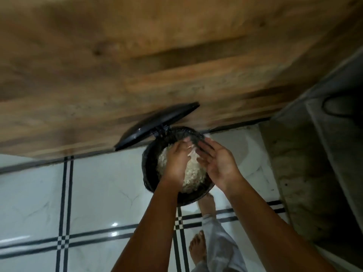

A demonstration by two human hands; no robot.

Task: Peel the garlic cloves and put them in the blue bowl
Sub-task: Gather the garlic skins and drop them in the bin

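Both my hands hang over a round black bin [149, 185] that stands on the floor with its lid [155, 126] flipped up. The bin holds a heap of pale garlic skins [191, 179]. My left hand [176, 160] shows its back, fingers reaching toward my right hand. My right hand [218, 163] is palm-up with straight fingers. A few thin skins [193, 154] sit between the fingertips of the two hands; blur hides whether they are pinched. No blue bowl or garlic cloves are in view.
A wooden cabinet front [137, 55] rises right behind the bin. White floor tiles with black lines [64, 193] spread to the left. A grey concrete step or ledge [314, 163] stands at the right. My bare feet [198, 248] are just below the bin.
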